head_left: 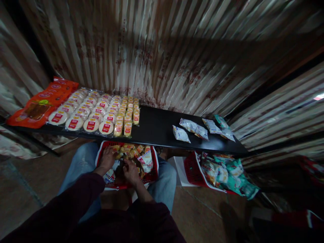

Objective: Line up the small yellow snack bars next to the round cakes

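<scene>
A red basket (156, 162) with a white rim rests on my lap, holding small yellow snack packets (129, 150) and white snack bags (146, 161). My left hand (108, 159) reaches in at the left side, its fingers stretched over the packets near the far rim. In the middle of the basket is my right hand (131, 171), fingers apart and pointing down among the packets. Neither hand visibly grips a packet, though dim light partly hides the fingertips. On the black shelf (154, 126) beyond, yellow packets (128, 129) stand in rows beside round white wrapped cakes (91, 125).
An orange package (42, 104) lies at the shelf's left end. Several white bags (181, 134) and a teal bag (221, 121) lie toward its right. Below stands a second red basket (191, 168) filled with teal and white bags. A striped curtain (152, 57) hangs behind.
</scene>
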A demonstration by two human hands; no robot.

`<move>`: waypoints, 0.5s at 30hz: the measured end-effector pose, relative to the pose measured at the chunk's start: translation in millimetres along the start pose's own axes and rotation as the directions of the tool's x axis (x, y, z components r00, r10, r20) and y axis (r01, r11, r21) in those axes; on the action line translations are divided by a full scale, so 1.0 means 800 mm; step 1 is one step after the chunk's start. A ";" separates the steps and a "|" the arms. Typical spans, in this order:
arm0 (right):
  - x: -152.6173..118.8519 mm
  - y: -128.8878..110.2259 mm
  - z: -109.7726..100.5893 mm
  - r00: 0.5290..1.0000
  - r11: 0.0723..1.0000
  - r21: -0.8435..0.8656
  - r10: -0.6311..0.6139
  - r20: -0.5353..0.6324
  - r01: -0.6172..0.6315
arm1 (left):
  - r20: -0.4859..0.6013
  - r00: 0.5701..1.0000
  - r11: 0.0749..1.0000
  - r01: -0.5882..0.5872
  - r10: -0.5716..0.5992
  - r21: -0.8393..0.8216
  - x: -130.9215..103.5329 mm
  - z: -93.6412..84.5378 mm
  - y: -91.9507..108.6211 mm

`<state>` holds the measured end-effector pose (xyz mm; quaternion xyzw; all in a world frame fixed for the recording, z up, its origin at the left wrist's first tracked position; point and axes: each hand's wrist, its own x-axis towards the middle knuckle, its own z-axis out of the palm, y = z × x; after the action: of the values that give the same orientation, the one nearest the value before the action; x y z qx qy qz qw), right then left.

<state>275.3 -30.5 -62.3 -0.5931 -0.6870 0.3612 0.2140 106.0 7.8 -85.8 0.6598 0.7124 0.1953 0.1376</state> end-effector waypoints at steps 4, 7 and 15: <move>0.001 0.017 0.003 0.998 0.995 0.075 0.062 0.018 -0.063 | 0.092 0.993 0.997 0.066 -0.070 0.041 0.012 0.005 -0.008; 0.002 0.025 0.009 0.994 0.980 0.166 0.106 0.028 -0.109 | 0.124 0.987 0.990 0.086 -0.100 0.115 0.010 0.004 -0.006; 0.012 0.036 0.021 0.979 0.902 0.394 0.202 -0.019 -0.178 | 0.220 0.969 0.990 0.128 -0.111 -0.066 0.000 0.009 -0.001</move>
<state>280.2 -24.3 -96.4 -0.6132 -0.5335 0.4919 0.3119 108.8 8.8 -92.8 0.6270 0.7234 0.1421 0.2517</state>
